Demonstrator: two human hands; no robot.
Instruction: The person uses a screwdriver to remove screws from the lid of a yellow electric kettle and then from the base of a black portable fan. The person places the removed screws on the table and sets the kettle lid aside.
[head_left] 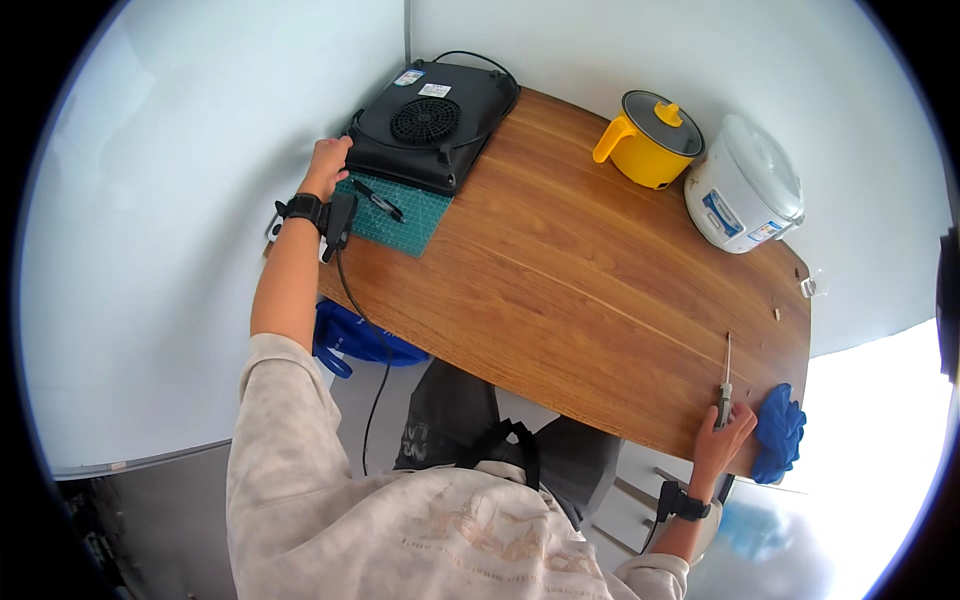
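Note:
My left hand (328, 165) is at the near left corner of a black induction cooker (440, 130), fingers curled in. Whatever is between them is hidden. The cooker lies with its vented underside up, its black cord looped around it, partly over a green cutting mat (420, 235). A black pen (378, 200) rests on the mat below it. At the table's right end, my right hand (732, 432) is closed around the handle of a screwdriver (725, 390), its thin shaft pointing away from me. A crumpled blue cloth (779, 435) lies just right of that hand.
On the wooden table (560, 270), a yellow electric pot (655, 150) with a lid and a white rice cooker (745, 190) stand at the back right. Small bits (777, 314) lie near the right edge. A blue bag (365, 335) shows below the front left edge.

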